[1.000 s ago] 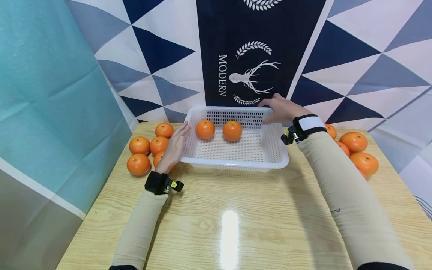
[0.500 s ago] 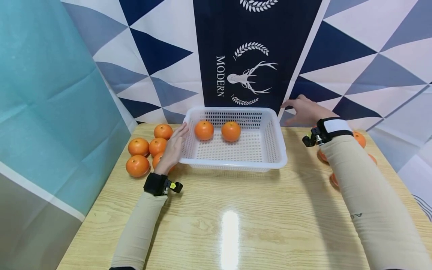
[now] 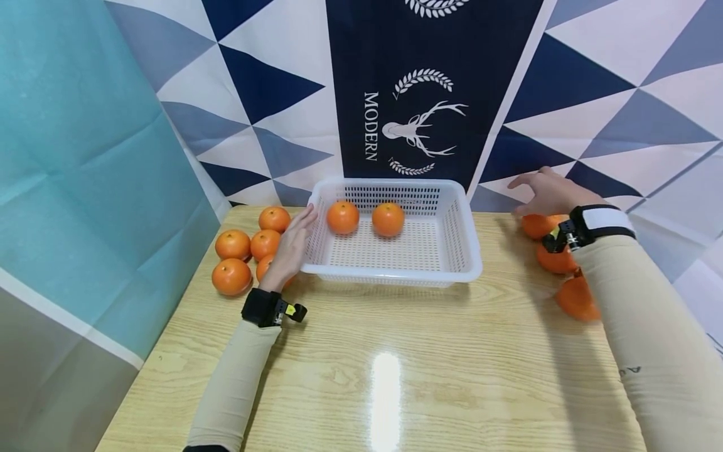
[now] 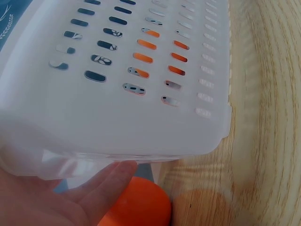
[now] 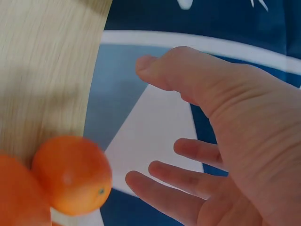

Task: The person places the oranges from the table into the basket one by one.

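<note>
A white slotted basket (image 3: 463, 251) sits on the wooden table (image 3: 395, 364) and holds two oranges (image 3: 343, 217) (image 3: 388, 219). My left hand (image 3: 294, 242) lies flat with straight fingers against the basket's left wall (image 4: 117, 108), an orange (image 4: 138, 205) just below the palm. My right hand (image 3: 545, 191) hovers with spread fingers (image 5: 188, 150) over a cluster of oranges (image 3: 556, 257) at the table's right side, holding nothing; the nearest orange (image 5: 73, 174) lies just under the fingertips.
Several oranges (image 3: 231, 245) lie at the table's left edge beside my left wrist. A patterned blue-and-white curtain (image 3: 418, 94) hangs right behind the table. A teal panel (image 3: 85, 188) stands on the left.
My right hand has left the basket's far right corner and swung rightward to above the right-hand oranges. The left hand and the basket have stayed put.
</note>
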Demonstrator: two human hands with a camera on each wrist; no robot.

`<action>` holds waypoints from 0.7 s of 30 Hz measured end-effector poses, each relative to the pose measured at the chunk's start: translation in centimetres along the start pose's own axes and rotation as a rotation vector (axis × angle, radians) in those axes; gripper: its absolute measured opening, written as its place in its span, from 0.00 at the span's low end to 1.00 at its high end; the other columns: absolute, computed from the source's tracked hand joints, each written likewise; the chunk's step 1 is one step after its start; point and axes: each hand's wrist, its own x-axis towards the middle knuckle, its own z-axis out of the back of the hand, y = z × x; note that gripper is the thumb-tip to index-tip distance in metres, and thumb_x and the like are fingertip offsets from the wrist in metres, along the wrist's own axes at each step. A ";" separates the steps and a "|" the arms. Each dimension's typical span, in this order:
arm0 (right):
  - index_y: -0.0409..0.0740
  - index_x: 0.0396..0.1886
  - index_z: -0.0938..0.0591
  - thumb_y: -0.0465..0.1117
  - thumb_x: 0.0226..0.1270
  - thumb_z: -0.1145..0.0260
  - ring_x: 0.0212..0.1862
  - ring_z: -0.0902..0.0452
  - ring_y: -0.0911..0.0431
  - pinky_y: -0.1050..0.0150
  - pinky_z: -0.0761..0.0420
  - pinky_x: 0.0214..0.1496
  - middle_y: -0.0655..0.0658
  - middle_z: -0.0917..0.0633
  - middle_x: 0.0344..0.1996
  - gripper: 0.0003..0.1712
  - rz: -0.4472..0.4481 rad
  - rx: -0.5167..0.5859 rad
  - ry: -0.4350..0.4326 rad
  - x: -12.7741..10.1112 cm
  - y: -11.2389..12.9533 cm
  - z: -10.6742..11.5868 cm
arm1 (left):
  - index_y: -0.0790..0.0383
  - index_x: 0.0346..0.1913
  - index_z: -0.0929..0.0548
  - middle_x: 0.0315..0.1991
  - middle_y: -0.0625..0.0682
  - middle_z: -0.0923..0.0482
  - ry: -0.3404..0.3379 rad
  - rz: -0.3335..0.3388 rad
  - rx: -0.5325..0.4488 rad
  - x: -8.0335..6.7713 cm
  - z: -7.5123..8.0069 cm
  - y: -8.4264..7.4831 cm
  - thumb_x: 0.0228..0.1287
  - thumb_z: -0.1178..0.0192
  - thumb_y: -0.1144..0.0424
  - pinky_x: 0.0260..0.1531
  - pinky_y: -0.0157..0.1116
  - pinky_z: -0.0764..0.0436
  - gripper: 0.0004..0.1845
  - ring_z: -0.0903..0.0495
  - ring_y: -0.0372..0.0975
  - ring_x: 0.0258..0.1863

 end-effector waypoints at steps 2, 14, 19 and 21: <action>0.35 0.81 0.26 0.53 0.75 0.25 0.69 0.34 0.22 0.16 0.24 0.69 0.13 0.36 0.75 0.44 -0.003 0.004 -0.005 -0.2 -0.9 -0.1 | 0.62 0.87 0.31 0.94 0.49 0.43 -0.001 -0.003 -0.002 0.0 0.0 0.1 0.83 0.67 0.47 0.94 0.55 0.43 0.39 0.45 0.49 0.94; 0.33 0.80 0.26 0.55 0.78 0.27 0.69 0.37 0.21 0.15 0.27 0.68 0.12 0.37 0.73 0.43 -0.031 0.003 0.008 -1.3 -3.1 -0.5 | 0.63 0.87 0.32 0.94 0.51 0.44 0.007 -0.007 -0.028 0.0 0.1 0.2 0.82 0.68 0.42 0.94 0.56 0.44 0.42 0.46 0.50 0.94; 0.34 0.81 0.28 0.55 0.78 0.27 0.69 0.40 0.21 0.14 0.29 0.69 0.13 0.38 0.73 0.44 -0.047 0.032 0.021 -1.0 -3.8 -1.2 | 0.64 0.87 0.31 0.93 0.54 0.43 0.012 -0.020 -0.041 -0.7 0.4 -1.4 0.83 0.67 0.45 0.94 0.56 0.44 0.41 0.45 0.53 0.94; 0.34 0.82 0.29 0.54 0.77 0.27 0.68 0.40 0.22 0.15 0.28 0.68 0.13 0.37 0.71 0.44 -0.049 0.039 0.023 -0.7 -4.2 -1.5 | 0.63 0.87 0.31 0.94 0.53 0.43 0.012 -0.018 -0.038 -0.7 0.4 -1.5 0.84 0.67 0.47 0.94 0.56 0.44 0.39 0.45 0.52 0.94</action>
